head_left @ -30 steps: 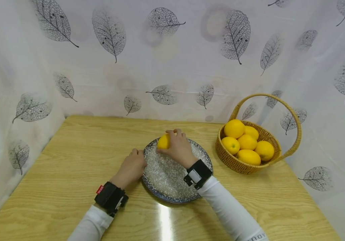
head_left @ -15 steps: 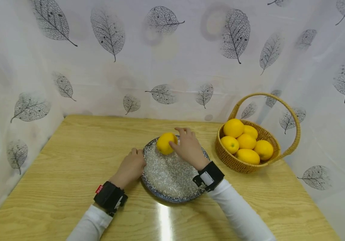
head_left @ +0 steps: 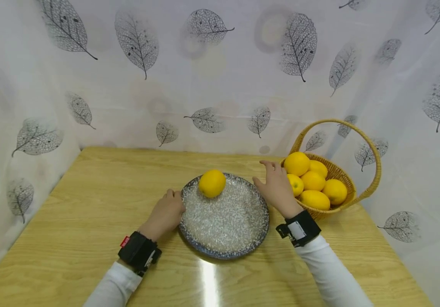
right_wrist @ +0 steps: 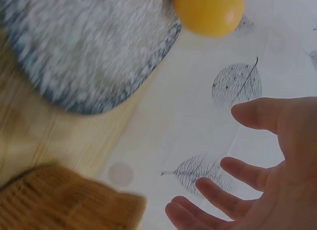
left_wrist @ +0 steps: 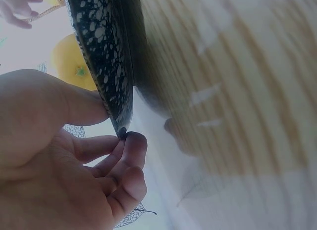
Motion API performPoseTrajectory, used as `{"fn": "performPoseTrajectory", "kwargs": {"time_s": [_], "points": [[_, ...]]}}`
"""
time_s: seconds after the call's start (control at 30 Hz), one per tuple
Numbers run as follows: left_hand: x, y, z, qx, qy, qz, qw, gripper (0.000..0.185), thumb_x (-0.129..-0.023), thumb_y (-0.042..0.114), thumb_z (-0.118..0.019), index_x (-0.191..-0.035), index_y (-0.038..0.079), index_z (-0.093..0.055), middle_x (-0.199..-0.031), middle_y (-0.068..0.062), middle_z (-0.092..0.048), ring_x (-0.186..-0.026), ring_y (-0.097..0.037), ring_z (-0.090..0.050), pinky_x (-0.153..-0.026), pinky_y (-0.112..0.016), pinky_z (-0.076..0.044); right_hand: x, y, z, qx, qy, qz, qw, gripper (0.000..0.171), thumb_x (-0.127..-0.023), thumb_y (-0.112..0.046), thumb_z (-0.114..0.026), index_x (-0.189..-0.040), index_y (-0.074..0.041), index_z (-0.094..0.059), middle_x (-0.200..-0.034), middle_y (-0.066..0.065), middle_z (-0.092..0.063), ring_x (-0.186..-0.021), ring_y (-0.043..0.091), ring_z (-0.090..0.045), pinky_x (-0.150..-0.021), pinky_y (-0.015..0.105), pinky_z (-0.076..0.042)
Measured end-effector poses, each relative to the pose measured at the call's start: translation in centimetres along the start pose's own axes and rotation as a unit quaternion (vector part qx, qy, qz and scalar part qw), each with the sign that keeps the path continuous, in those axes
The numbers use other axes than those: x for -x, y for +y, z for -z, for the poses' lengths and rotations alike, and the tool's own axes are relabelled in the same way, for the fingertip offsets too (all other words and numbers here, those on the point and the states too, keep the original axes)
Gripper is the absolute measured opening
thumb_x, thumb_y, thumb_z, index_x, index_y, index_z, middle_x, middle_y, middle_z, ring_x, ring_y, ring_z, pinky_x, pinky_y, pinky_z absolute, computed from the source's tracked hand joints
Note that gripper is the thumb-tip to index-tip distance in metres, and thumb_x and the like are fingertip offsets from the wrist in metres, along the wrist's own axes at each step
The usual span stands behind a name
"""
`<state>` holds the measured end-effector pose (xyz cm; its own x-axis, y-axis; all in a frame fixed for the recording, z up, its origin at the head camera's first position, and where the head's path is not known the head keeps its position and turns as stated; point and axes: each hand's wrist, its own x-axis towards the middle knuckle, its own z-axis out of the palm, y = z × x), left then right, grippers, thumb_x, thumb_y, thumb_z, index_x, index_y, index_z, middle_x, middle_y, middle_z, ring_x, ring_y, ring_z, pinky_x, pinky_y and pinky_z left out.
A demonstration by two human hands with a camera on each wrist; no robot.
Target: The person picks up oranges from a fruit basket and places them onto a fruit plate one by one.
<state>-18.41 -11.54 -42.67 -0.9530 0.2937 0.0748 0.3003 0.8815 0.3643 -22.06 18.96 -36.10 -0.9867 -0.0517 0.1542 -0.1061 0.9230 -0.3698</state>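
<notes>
A speckled grey plate with a dark blue rim lies on the table. One lemon rests on it near the far left rim. My left hand holds the plate's left edge; the left wrist view shows the thumb on the rim and curled fingertips at its edge. Between plate and basket, my right hand is in the air with fingers spread, holding nothing. Its fingers are apart in the right wrist view too. A wicker basket of several lemons stands just right of it, partly hidden by the hand.
The basket's tall arched handle rises over its right side. The wooden table reaches back to a white curtain printed with leaf shapes. Light glares off the table in front of the plate.
My right hand has let go of the lemon, leaving it on the plate, and has moved right toward the basket. My left hand has stayed at the plate's edge.
</notes>
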Motion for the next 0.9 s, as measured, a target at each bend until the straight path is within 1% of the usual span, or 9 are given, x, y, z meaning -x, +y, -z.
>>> {"fn": "performPoseTrajectory", "kwargs": {"time_s": [0.17,0.27,0.33,0.5,0.6,0.73,0.9], "points": [[0.1,0.1,0.0,-0.003,0.011,-0.008,0.9999,0.032,-0.094,0.003,-0.062,-0.117,-0.020,-0.058,-0.099,-0.026,-0.055,-0.084,-0.032,-0.059,-0.076,-0.047,-0.055,0.9,2.4,1.3,0.024,0.042,-0.013,0.999,0.058,-0.099,-0.027,-0.061,-0.146,0.003,-0.046,-0.141,0.036,-0.045,-0.128,0.053,-0.045,-0.105,0.061,-0.042],[0.2,0.1,0.0,-0.001,0.014,-0.009,0.9999,0.032,-0.094,0.003,-0.063,-0.116,-0.020,-0.058,-0.098,-0.026,-0.055,-0.083,-0.032,-0.059,-0.075,-0.047,-0.055,1.6,3.9,2.1,0.039,0.063,-0.028,0.997,0.057,-0.099,-0.026,-0.060,-0.145,0.004,-0.047,-0.140,0.037,-0.045,-0.125,0.055,-0.044,-0.103,0.063,-0.042],[0.1,0.1,0.0,0.003,0.007,-0.004,1.0000,0.033,-0.095,0.003,-0.062,-0.117,-0.020,-0.058,-0.099,-0.026,-0.055,-0.084,-0.032,-0.058,-0.076,-0.047,-0.055,2.1,4.8,2.6,0.049,0.077,-0.035,0.995,0.057,-0.098,-0.025,-0.061,-0.144,0.005,-0.048,-0.139,0.039,-0.045,-0.122,0.056,-0.044,-0.101,0.064,-0.041],[0.0,0.2,0.0,0.009,-0.013,0.009,0.9998,0.034,-0.096,0.002,-0.059,-0.122,-0.020,-0.056,-0.101,-0.026,-0.053,-0.086,-0.032,-0.056,-0.078,-0.048,-0.053,3.0,7.0,3.4,0.077,0.113,-0.044,0.990,0.057,-0.096,-0.024,-0.065,-0.138,0.012,-0.051,-0.133,0.043,-0.047,-0.113,0.060,-0.047,-0.092,0.066,-0.044],[0.0,0.2,0.1,0.009,-0.019,0.014,0.9997,0.035,-0.097,0.002,-0.059,-0.123,-0.020,-0.056,-0.101,-0.025,-0.053,-0.086,-0.031,-0.055,-0.078,-0.047,-0.053,3.4,8.1,3.6,0.083,0.118,-0.066,0.987,0.058,-0.095,-0.025,-0.066,-0.137,0.013,-0.051,-0.133,0.043,-0.046,-0.112,0.061,-0.046,-0.088,0.067,-0.044],[0.0,0.3,0.2,0.010,-0.026,0.018,0.9994,0.036,-0.097,0.004,-0.060,-0.124,-0.020,-0.055,-0.104,-0.026,-0.054,-0.087,-0.031,-0.055,-0.080,-0.048,-0.053,3.9,9.1,3.8,0.086,0.115,-0.108,0.984,0.062,-0.095,-0.028,-0.066,-0.138,0.012,-0.049,-0.136,0.042,-0.045,-0.115,0.063,-0.045,-0.090,0.071,-0.043],[-0.1,0.3,0.2,0.008,-0.028,0.018,0.9994,0.037,-0.097,0.005,-0.061,-0.125,-0.020,-0.055,-0.104,-0.026,-0.053,-0.087,-0.031,-0.055,-0.080,-0.047,-0.052,4.5,9.8,4.0,0.094,0.102,-0.141,0.980,0.065,-0.094,-0.031,-0.068,-0.138,0.014,-0.049,-0.136,0.046,-0.042,-0.116,0.065,-0.043,-0.092,0.071,-0.043]]}}
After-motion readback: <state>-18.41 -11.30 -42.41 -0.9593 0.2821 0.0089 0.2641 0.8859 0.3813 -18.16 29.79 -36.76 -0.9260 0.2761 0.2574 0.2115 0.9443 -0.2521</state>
